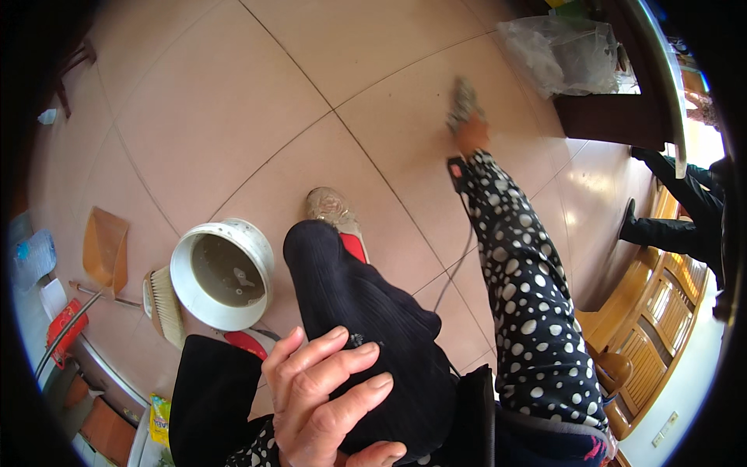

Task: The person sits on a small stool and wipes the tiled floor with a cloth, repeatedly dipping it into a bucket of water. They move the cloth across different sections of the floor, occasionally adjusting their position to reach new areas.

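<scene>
My left hand (332, 397) rests with its fingers apart on my bent knee in dark trousers (379, 327), holding nothing. Out at arm's length, in a black sleeve with white dots, my right hand (471, 134) is low over the tiled floor and closed on a grey cloth (464, 99); both are blurred. A small dark device with a cable (458, 172) is at the right wrist. A white bucket (265, 251) of murky grey water stands left of my knee. Against its left side is a brush with pale bristles (166, 306).
An orange dustpan (105, 251) lies farther left. My shoe (334, 210) is on the tiles ahead. Dark furniture (613, 119) with a clear plastic bag (560, 55) stands upper right. A person's dark-trousered legs (671, 233) and a wooden bench (648, 344) are at the right.
</scene>
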A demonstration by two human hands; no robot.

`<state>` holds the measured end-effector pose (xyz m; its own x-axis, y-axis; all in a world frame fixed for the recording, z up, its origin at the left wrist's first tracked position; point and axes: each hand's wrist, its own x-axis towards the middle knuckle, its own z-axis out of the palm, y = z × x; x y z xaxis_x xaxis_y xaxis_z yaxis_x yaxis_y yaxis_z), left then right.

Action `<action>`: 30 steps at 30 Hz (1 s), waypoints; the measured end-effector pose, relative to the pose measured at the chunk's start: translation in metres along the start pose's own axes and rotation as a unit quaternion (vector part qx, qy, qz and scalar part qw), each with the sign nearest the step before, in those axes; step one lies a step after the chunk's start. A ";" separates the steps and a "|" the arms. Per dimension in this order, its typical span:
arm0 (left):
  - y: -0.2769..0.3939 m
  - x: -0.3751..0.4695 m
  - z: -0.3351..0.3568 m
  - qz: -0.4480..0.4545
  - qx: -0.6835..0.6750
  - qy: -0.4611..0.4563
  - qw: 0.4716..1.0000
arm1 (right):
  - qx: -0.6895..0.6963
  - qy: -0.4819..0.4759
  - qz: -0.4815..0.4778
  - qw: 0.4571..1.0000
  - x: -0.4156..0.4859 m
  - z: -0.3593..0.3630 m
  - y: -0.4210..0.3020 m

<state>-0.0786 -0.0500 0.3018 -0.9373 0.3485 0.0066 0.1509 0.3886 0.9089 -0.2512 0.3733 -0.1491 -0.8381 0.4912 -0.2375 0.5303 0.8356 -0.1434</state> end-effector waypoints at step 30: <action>-0.013 0.039 0.000 -0.016 -0.024 -0.003 1.000 | 0.045 0.006 -0.451 0.891 -0.098 0.040 -0.302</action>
<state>-0.1171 -0.0418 0.2905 -0.9393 0.3421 -0.0256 0.1050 0.3576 0.9280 -0.3245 0.0627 -0.1208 -0.9295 -0.3680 0.0235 -0.3528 0.8689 -0.3473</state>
